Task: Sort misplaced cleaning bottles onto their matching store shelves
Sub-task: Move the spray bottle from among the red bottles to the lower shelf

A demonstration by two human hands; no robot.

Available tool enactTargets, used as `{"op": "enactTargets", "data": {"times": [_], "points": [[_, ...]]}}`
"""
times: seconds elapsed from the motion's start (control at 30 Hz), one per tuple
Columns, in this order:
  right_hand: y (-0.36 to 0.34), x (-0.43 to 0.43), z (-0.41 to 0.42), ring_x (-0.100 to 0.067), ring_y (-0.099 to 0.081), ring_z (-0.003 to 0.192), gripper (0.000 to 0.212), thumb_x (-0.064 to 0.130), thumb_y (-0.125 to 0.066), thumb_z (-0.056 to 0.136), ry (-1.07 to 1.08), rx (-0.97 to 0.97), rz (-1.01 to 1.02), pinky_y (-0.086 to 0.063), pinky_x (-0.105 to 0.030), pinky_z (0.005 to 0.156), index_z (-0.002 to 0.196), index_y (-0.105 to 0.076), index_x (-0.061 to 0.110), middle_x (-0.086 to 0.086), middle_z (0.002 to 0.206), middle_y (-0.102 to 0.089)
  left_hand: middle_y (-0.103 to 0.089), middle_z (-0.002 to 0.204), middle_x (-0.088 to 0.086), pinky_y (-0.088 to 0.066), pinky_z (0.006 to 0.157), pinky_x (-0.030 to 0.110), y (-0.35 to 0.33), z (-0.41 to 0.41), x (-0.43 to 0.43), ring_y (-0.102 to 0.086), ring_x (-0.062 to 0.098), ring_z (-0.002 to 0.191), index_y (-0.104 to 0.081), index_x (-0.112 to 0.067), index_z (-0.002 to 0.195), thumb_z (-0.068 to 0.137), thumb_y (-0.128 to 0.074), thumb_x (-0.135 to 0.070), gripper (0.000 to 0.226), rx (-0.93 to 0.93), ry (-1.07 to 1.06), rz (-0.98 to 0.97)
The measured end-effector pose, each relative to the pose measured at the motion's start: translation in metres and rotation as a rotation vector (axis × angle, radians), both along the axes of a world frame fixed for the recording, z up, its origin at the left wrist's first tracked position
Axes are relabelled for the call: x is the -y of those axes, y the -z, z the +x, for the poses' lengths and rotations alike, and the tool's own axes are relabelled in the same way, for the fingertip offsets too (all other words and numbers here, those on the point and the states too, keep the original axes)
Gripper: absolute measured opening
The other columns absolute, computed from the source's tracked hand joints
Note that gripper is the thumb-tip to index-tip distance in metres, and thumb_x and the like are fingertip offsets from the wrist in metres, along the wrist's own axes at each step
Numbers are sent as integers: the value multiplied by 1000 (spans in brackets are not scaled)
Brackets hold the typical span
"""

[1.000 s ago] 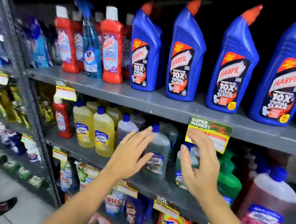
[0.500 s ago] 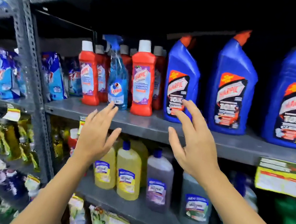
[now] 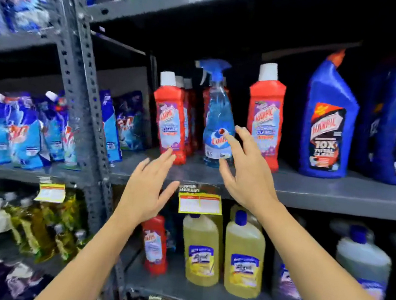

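right hand nearing spray bottle

One head-worn camera faces the store shelving at close range, angled slightly leftward, looking forward over both outstretched arms toward the middle shelves

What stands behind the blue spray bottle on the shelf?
Behind the spray bottle stand more red bottles, partly visible at its sides. How many, and the shelf's dark back, cannot be seen.
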State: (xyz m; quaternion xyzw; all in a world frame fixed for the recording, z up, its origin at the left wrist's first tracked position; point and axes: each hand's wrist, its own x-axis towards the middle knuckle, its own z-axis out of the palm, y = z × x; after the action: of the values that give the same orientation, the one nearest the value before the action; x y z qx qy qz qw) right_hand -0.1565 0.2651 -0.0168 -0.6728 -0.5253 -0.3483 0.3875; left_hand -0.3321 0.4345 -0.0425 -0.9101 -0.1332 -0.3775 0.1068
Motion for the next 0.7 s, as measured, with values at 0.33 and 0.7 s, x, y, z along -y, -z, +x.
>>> {"op": "enactTargets", "data": {"times": [0.33, 0.7], "points": [[-25, -38, 24, -31, -53, 119, 48, 21, -57, 92, 131, -182, -141, -51, -46, 83, 137, -45, 9, -9, 142, -41, -61, 134, 3, -38, 104, 44, 11, 21, -40, -52, 19, 127, -58, -16, 128, 93, -26, -56, 62, -63, -15, -113], [-66, -99, 28, -39, -51, 122, 89, 31, -73, 83, 124, -495, -9, -45, -43, 96, 150, -19, 7, -19, 144, -36, -65, 128, 2, -42, 99, 44, 16, 23, -45, -56, 18, 123, -64, -18, 123, 95, -41, -48, 47, -1, -6, -84]]}}
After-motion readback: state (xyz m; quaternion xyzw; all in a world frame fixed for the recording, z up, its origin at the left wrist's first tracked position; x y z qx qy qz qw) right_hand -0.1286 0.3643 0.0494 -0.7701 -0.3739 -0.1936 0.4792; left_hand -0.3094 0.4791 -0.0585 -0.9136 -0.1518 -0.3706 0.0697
